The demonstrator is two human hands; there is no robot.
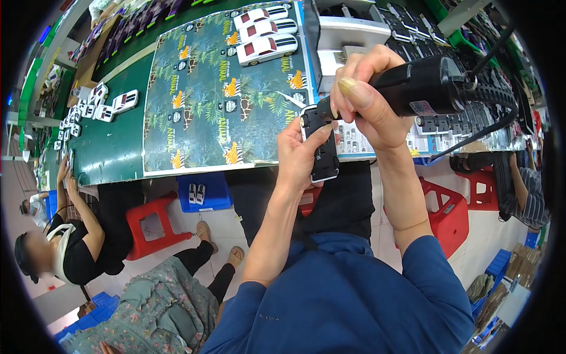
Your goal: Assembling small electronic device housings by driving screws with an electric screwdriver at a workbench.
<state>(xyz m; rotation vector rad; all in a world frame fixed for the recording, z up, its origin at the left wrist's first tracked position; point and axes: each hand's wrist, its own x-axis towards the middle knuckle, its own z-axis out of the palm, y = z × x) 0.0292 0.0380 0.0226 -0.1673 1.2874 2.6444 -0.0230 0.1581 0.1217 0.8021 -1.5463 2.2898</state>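
Observation:
My left hand [296, 156] grips a white toy car [325, 159] turned over, its black underside facing up, at the front edge of the bench. My right hand [372, 97] is wrapped round a black electric screwdriver [413, 85] with a coiled cord [498, 127]. The tool lies nearly level, its nose against the upper part of the car's base; the tip itself is hidden by my fingers. Ahead, several finished-looking white toy cars [268, 49] with dark stripes stand in a row on a patterned sheet [203, 112].
Several white cars [124, 101] sit on the green bench [112, 147] at left, near a co-worker [76, 236]. A grey metal box [354, 29] stands ahead, with black chassis parts [433, 124] to the right. Below are red stools [150, 227] and a blue bin [206, 192] holding cars.

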